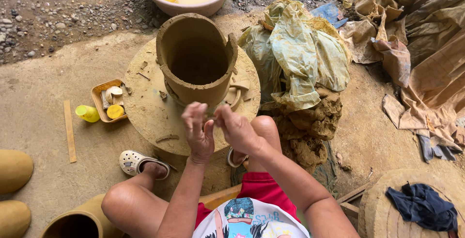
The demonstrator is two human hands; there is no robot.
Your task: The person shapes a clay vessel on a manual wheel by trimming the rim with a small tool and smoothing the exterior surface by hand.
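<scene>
A tall, open clay cylinder stands on a round clay-smeared turntable in front of me. My left hand and my right hand are raised together just below the pot's near wall, fingertips meeting and pinching or rolling a small bit of clay that I can barely see. Both hands are coated in clay. My knees frame the wheel, with one foot in a white clog at its left.
A pink basin of muddy water with a yellow cup stands behind the pot. A small tray of tools lies left. A clay heap under plastic sheeting sits right. Finished pots stand at the lower left.
</scene>
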